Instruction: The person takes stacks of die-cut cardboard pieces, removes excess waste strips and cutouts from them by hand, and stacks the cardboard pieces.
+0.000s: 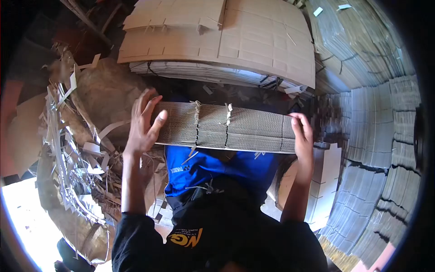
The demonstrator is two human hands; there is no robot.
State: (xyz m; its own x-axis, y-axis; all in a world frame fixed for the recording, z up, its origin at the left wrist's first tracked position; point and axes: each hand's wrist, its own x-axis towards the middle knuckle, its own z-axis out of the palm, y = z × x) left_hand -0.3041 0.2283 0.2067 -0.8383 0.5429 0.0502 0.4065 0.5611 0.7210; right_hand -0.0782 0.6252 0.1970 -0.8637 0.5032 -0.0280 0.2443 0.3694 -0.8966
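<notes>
A long stack of corrugated cardboard pieces (253,129) lies across the lap, over blue cloth, with its layered edges facing up. Dark slits cross it, and torn bits stick up at two of them. My left hand (145,122) is at the stack's left end, fingers apart, the thumb over the top edge. At the right end, my right hand (302,136) has its thumb and fingers around the end of the stack.
Large flat cardboard sheets (258,36) lie on a pile ahead. Cardboard scraps (86,167) heap up at the left. Tall bundled stacks (371,113) stand along the right. Part of a person in dark clothing (72,256) shows at the lower left.
</notes>
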